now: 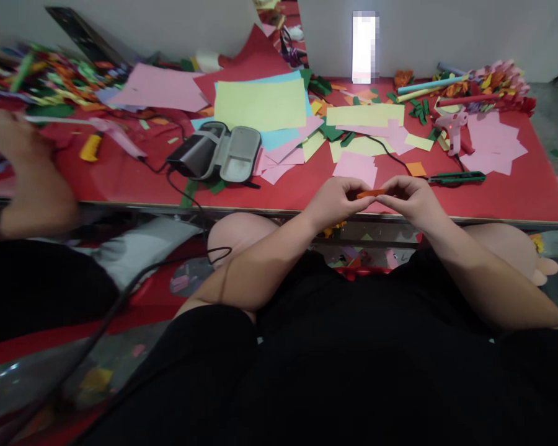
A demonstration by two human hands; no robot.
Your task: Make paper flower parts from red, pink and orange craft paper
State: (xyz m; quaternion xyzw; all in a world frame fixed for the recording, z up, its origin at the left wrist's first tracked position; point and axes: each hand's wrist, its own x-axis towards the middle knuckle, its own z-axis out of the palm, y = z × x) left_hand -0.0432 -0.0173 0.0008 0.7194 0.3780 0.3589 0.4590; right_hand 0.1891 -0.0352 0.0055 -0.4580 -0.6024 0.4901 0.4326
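Between my two hands, just over the front edge of the red table (279,195), is a small folded piece of orange paper (371,194). My left hand (339,197) pinches its left end with thumb and fingers. The right end is pinched by my right hand (408,195). Close behind my right hand lie a small orange paper square (416,168) and a green utility knife (458,178). A stack of pink paper pieces (354,166) rests behind my left hand.
A pink glue gun (453,131) stands at the right near pink paper sheets (495,145). An opened grey case (239,155) and yellow paper (260,102) lie left of centre. A co-worker's arm (39,167) reaches in at far left, near another glue gun (121,137). A cable (116,303) crosses the lower left.
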